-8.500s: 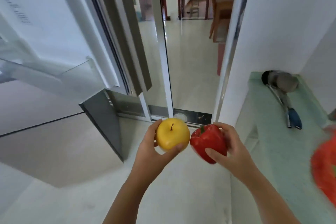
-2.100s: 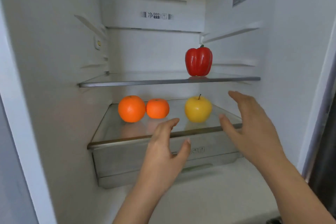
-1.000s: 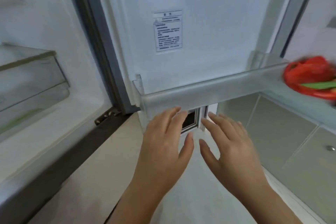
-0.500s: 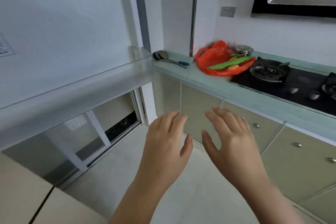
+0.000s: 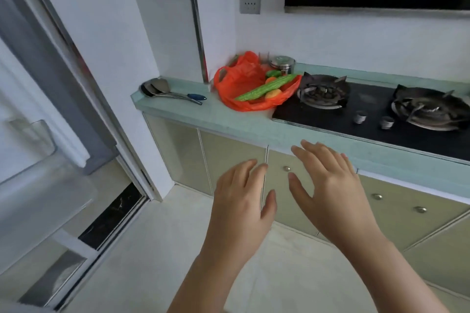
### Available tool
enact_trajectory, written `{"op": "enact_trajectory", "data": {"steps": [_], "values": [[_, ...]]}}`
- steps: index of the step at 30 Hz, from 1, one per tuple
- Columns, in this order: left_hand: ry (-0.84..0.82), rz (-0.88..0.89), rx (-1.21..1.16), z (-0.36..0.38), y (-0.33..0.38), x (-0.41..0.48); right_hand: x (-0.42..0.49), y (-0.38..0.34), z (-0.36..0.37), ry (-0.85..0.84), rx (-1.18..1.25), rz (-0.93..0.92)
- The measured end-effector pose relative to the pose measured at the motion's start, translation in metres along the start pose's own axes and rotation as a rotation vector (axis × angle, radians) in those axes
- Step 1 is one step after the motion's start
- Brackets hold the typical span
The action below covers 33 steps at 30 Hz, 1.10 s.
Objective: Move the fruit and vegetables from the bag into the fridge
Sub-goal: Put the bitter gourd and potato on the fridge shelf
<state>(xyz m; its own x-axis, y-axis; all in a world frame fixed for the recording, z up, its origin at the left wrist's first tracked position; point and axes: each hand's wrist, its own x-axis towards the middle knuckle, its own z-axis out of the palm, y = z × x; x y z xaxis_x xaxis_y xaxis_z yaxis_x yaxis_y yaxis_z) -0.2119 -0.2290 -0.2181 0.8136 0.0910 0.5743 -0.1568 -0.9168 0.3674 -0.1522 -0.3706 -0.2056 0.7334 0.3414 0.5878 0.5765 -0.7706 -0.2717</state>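
An orange-red plastic bag (image 5: 241, 79) lies open on the pale green counter (image 5: 241, 127), left of the stove. Inside it a long green bitter gourd (image 5: 267, 87) rests across an orange fruit (image 5: 273, 93) and a small green vegetable (image 5: 273, 73). My left hand (image 5: 241, 201) and my right hand (image 5: 328, 185) hover side by side in front of the cabinet doors, below the counter's edge. Both are empty with fingers spread. The open fridge door (image 5: 38, 134) fills the left side; the fridge's inside is out of view.
A black gas stove (image 5: 368, 109) with two burners covers the counter's right half. Metal ladles (image 5: 167, 91) with a blue handle lie at the counter's left end. A steel canister (image 5: 282, 65) stands behind the bag. The fridge door's clear shelf (image 5: 45, 195) juts out at left.
The view has swung from the fridge's inside to the counter, and the bag and stove now sit closer. Both hands stay empty and have risen toward the counter's edge.
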Motion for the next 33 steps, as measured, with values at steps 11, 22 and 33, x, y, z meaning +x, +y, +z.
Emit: {"op": "enact_trajectory", "data": {"steps": [11,22,33], "values": [[-0.067,0.026,-0.115,0.097,-0.053,0.139,0.111,0.085,0.073,-0.042,-0.050,0.128],[-0.154,-0.007,-0.097,0.223,-0.057,0.291,0.226,0.225,0.127,-0.062,-0.032,0.170],[-0.153,-0.074,-0.052,0.293,-0.122,0.364,0.315,0.281,0.207,-0.218,0.064,0.120]]}}
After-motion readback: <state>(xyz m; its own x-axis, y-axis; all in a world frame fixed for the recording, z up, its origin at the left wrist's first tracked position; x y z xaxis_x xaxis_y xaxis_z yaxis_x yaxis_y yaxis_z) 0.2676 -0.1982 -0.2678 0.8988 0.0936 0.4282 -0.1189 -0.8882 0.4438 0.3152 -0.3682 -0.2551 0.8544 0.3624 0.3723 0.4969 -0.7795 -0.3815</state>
